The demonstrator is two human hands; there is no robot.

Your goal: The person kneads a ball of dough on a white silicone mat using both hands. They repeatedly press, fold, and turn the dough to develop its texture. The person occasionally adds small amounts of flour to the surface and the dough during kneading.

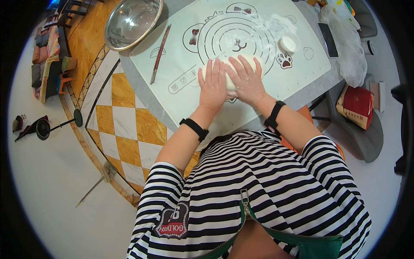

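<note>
A pale mound of dough (230, 84) lies on a white silicone kneading mat (181, 106) printed with a bear face and rings. My left hand (213, 85) presses on its left part, fingers fairly close together and draped over the top. On the right part rests my right hand (245, 81), its fingers spread over the dough. Both palms hide much of the dough. White powder (278, 24) is scattered on the mat's far right. Near it, right of the dough, stands a small cup (289, 44) with white contents.
A steel mixing bowl (132, 24) stands at the table's far left. A pair of chopsticks (160, 53) lies on the mat's left side. To the right are a dark phone (327, 40) and a clear plastic bag (349, 48). A grey chair (362, 142) holds a red bag (355, 105).
</note>
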